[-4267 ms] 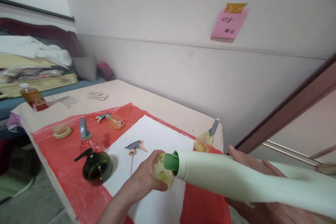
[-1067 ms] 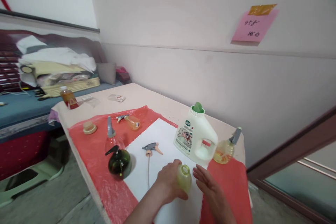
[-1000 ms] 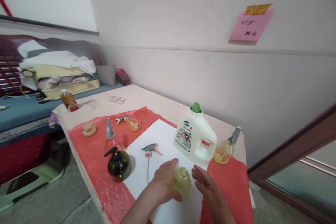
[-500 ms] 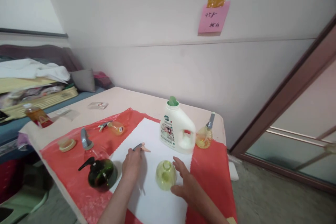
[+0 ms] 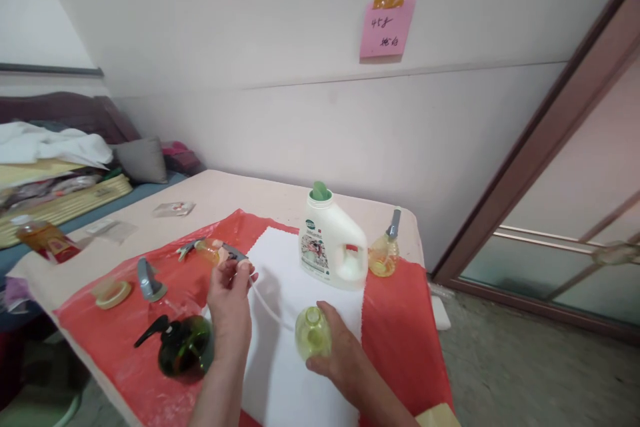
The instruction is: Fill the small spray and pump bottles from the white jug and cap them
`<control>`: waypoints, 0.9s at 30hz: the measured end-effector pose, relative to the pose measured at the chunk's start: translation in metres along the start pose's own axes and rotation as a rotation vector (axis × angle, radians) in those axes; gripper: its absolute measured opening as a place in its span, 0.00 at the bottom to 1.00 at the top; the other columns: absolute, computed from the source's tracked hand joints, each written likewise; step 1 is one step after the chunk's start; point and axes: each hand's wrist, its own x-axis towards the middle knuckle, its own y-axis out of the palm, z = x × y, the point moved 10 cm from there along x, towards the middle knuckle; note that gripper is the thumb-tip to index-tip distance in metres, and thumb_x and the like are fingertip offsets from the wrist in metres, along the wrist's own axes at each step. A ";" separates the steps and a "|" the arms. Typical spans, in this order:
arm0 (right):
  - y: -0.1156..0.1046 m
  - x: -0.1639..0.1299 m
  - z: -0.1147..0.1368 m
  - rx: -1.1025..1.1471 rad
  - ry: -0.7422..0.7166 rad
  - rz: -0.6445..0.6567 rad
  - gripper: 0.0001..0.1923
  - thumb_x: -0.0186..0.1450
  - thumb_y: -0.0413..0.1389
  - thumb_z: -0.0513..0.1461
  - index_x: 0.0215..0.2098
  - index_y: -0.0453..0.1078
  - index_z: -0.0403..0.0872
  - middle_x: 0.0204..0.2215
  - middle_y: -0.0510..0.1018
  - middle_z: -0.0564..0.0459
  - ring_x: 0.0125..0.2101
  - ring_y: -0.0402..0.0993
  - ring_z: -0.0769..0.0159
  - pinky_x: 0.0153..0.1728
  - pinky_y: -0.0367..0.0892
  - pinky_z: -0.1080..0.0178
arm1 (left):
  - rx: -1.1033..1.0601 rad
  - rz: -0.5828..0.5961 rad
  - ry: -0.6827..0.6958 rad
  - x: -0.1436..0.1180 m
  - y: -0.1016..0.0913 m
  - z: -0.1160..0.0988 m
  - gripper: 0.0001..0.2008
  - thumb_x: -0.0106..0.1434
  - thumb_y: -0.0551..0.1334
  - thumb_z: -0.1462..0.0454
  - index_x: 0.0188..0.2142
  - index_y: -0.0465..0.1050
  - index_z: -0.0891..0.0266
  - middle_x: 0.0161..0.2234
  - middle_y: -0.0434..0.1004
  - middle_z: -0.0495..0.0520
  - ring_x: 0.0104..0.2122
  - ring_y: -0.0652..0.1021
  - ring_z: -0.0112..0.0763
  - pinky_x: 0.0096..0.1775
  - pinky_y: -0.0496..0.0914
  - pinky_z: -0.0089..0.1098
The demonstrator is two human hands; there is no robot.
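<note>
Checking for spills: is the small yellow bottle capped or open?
Open. The yellow bottle shows a bare round mouth; the left hand holds the sprayer apart.

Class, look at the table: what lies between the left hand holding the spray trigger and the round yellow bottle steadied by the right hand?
In the head view, only the trigger's thin dip tube crosses that stretch, running from the left hand toward the yellow bottle over bare white cloth.

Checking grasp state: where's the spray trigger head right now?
The spray trigger head is lifted in the left hand, left of centre, its tube trailing toward the yellow bottle held by the right hand.
</note>
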 end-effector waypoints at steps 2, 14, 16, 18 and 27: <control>0.000 0.001 0.004 -0.039 -0.035 -0.029 0.46 0.49 0.59 0.35 0.66 0.53 0.44 0.63 0.64 0.42 0.64 0.59 0.54 0.63 0.55 0.56 | -0.055 -0.052 0.081 -0.011 -0.001 -0.015 0.16 0.57 0.68 0.54 0.38 0.67 0.58 0.36 0.72 0.47 0.36 0.77 0.27 0.43 0.76 0.33; 0.000 -0.006 0.016 -0.176 -0.129 -0.051 0.45 0.49 0.58 0.33 0.66 0.55 0.38 0.59 0.67 0.40 0.59 0.62 0.49 0.61 0.58 0.52 | -0.082 -0.126 0.570 -0.052 -0.007 -0.061 0.14 0.60 0.68 0.62 0.43 0.68 0.57 0.37 0.73 0.48 0.36 0.78 0.30 0.42 0.78 0.36; -0.002 -0.006 0.018 -0.184 -0.130 -0.056 0.45 0.49 0.58 0.33 0.66 0.56 0.38 0.59 0.67 0.40 0.59 0.62 0.48 0.61 0.56 0.51 | -0.124 -0.054 0.569 -0.055 0.002 -0.056 0.14 0.60 0.68 0.63 0.45 0.69 0.57 0.38 0.74 0.49 0.38 0.79 0.31 0.42 0.78 0.36; -0.004 -0.006 0.020 -0.187 -0.129 -0.061 0.46 0.48 0.59 0.33 0.65 0.56 0.37 0.58 0.67 0.39 0.58 0.62 0.47 0.61 0.56 0.51 | -0.131 -0.027 0.539 -0.057 0.007 -0.052 0.15 0.60 0.68 0.64 0.46 0.69 0.57 0.40 0.75 0.50 0.39 0.79 0.31 0.43 0.78 0.37; -0.011 -0.012 0.028 -0.124 -0.144 -0.080 0.44 0.47 0.56 0.33 0.63 0.57 0.41 0.53 0.67 0.42 0.51 0.68 0.51 0.54 0.64 0.53 | -0.283 0.035 0.355 -0.063 0.004 -0.043 0.21 0.53 0.73 0.65 0.44 0.70 0.53 0.41 0.77 0.46 0.38 0.81 0.32 0.47 0.76 0.35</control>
